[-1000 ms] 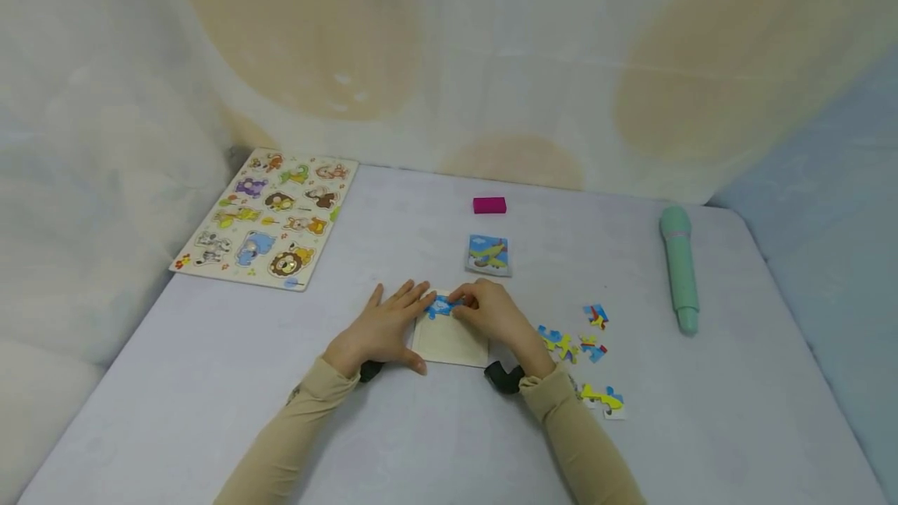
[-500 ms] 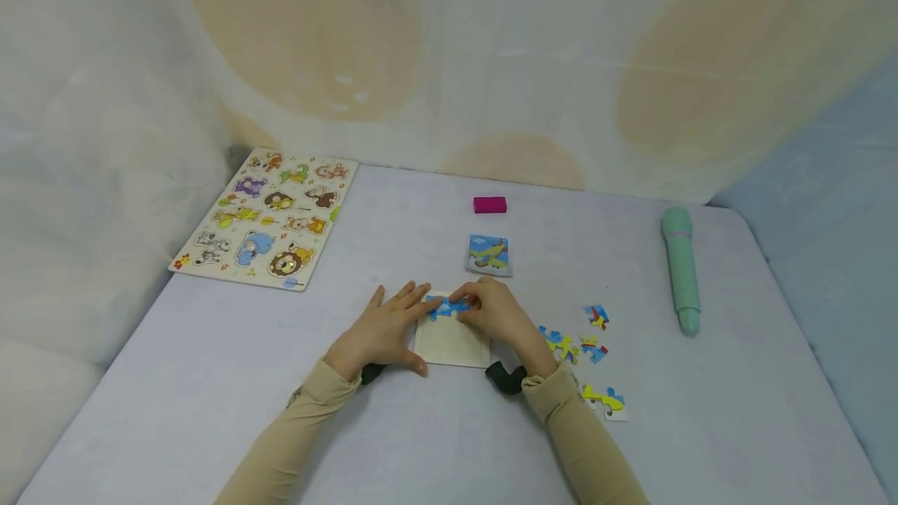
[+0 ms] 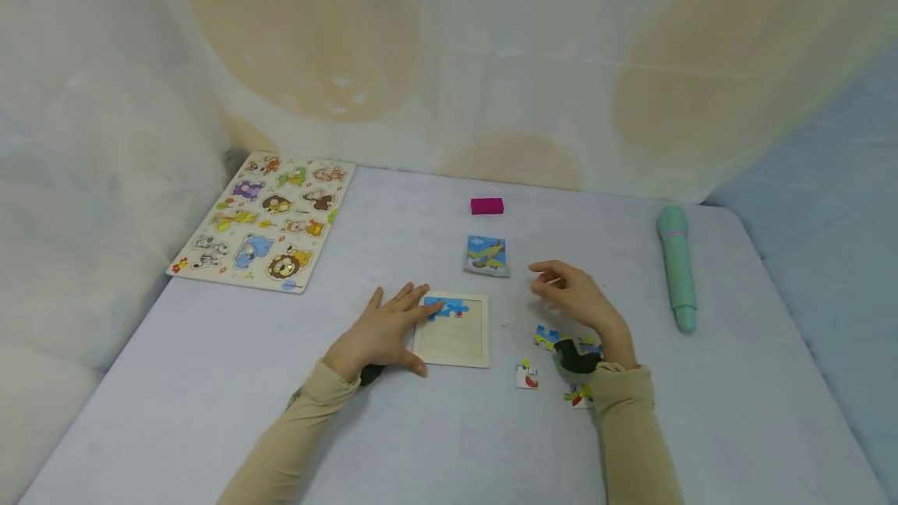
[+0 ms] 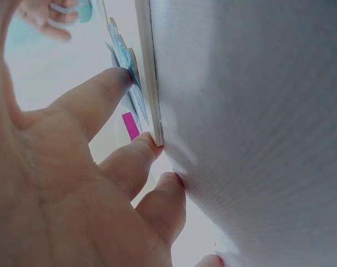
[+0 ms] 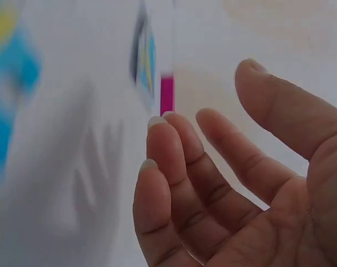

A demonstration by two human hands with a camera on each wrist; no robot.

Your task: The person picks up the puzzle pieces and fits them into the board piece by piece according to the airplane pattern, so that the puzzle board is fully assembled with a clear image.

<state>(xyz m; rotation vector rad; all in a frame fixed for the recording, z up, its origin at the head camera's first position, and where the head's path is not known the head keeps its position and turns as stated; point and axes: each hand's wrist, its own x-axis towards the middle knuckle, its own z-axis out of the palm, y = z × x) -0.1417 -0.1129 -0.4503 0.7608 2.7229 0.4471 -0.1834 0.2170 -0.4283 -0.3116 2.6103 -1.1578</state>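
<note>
A pale wooden puzzle tray (image 3: 450, 343) lies in front of me, with joined blue jigsaw pieces (image 3: 456, 307) along its far left edge. My left hand (image 3: 382, 333) is spread at the tray's left side; its index fingertip touches the blue pieces, and another fingertip meets the tray's edge in the left wrist view. To the right, my right hand (image 3: 575, 296) hovers above the table, fingers loosely bent, holding nothing. Loose jigsaw pieces (image 3: 547, 337) lie below that hand, some hidden by the wrist. One piece (image 3: 526, 375) sits alone right of the tray.
Behind the tray lies a small airplane picture block (image 3: 486, 256), with a magenta block (image 3: 487, 206) farther back. An animal peg puzzle board (image 3: 263, 220) occupies the far left. On the right lies a mint-green microphone-shaped object (image 3: 677, 267). A fabric wall (image 3: 449, 61) rises behind the table.
My right hand has let go of the blue piece in the tray and moved right, over the loose pieces. My left hand has stayed at the tray.
</note>
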